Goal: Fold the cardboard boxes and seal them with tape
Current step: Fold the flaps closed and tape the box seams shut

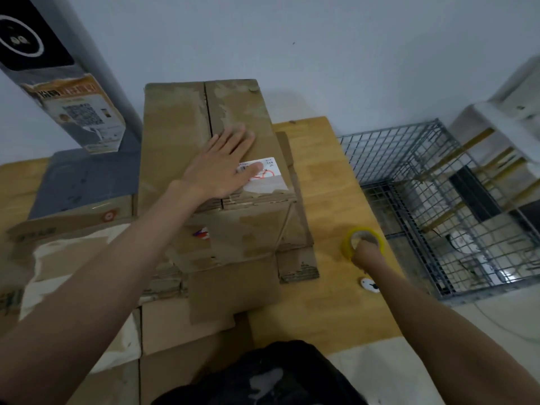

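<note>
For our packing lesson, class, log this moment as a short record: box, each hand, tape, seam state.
box: folded cardboard box on wooden table, top flaps closed
left hand: flat, pressing flaps down
right hand: gripping yellow tape roll on the table
seam: no fresh tape visible across it

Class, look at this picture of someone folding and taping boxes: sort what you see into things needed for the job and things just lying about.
For the job:
cardboard box, under the flat left hand
roll of tape, held by the right hand
flat cardboard in front

Just lying about:
wire basket
small white object on the table
grey pillar
</note>
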The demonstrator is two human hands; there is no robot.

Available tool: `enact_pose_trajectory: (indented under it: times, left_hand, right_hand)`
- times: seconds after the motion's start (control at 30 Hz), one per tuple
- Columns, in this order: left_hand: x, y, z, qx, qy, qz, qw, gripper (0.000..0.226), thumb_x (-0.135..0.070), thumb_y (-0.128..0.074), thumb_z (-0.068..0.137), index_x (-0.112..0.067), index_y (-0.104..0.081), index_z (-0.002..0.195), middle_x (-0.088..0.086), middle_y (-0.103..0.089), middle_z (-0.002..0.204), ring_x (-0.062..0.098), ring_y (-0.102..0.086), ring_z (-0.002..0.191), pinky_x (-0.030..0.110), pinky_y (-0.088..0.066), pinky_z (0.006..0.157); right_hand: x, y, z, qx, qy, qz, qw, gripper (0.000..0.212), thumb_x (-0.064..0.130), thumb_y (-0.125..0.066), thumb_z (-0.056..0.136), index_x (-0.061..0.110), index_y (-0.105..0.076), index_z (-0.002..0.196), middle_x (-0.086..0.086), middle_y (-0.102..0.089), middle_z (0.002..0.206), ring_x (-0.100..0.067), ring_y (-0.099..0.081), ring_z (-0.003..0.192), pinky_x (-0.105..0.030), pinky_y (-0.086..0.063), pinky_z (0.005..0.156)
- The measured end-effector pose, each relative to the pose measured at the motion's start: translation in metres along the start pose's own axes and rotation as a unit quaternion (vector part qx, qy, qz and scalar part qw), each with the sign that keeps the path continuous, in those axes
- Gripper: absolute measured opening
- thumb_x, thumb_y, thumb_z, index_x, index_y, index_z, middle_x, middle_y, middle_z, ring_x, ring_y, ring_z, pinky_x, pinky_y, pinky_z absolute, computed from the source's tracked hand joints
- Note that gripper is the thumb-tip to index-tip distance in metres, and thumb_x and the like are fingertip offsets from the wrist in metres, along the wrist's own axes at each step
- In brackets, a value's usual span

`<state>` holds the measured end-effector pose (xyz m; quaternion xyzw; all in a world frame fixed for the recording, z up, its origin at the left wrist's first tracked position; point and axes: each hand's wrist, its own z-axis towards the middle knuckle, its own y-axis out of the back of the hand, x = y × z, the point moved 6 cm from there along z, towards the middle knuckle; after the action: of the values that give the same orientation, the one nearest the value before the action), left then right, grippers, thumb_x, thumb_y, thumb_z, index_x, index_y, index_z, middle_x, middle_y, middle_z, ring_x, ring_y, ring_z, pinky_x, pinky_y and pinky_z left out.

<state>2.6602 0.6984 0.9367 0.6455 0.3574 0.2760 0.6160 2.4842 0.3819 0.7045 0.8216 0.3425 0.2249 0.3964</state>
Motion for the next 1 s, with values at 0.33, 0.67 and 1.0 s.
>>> enact_pose_trajectory:
  times: [0.33, 0.67, 1.0]
  left_hand:
    - [-0.003, -0.004, 0.003, 0.007, -0.002, 0.013, 1.000, 0.084, -0.078, 0.000, 0.090, -0.032, 0.011, 0.159, -0.007, 0.017, 0.166, 0.013, 0.016, 0.153, 0.035, 0.008, 0.124]
    - [0.002, 0.006, -0.001, 0.011, -0.014, -0.004, 1.000, 0.077, -0.070, -0.011, 0.096, -0.032, 0.006, 0.160, -0.008, 0.012, 0.167, 0.010, 0.012, 0.154, 0.033, 0.006, 0.125]
    - [0.030, 0.029, -0.031, -0.105, 0.009, -0.186, 0.977, 0.068, -0.059, -0.025, 0.103, -0.022, -0.021, 0.160, -0.006, -0.015, 0.168, 0.010, -0.016, 0.152, 0.031, -0.019, 0.122]
  right_hand:
    - [-0.011, -0.005, 0.012, -0.097, 0.040, 0.015, 0.994, 0.023, -0.007, -0.046, 0.098, 0.006, -0.064, 0.099, -0.011, -0.057, 0.082, -0.035, -0.057, 0.083, -0.043, -0.045, 0.067]
    - [0.104, 0.162, -0.097, -0.252, 0.247, 0.415, 0.838, 0.024, 0.016, -0.056, 0.101, 0.006, -0.066, 0.120, -0.003, -0.067, 0.106, -0.020, -0.061, 0.098, -0.037, -0.050, 0.080]
    - [0.285, 0.208, -0.164, -0.154, 0.441, 0.519, 0.716, 0.020, 0.016, -0.054, 0.100, 0.006, -0.059, 0.116, -0.007, -0.070, 0.112, -0.019, -0.066, 0.106, -0.039, -0.053, 0.091]
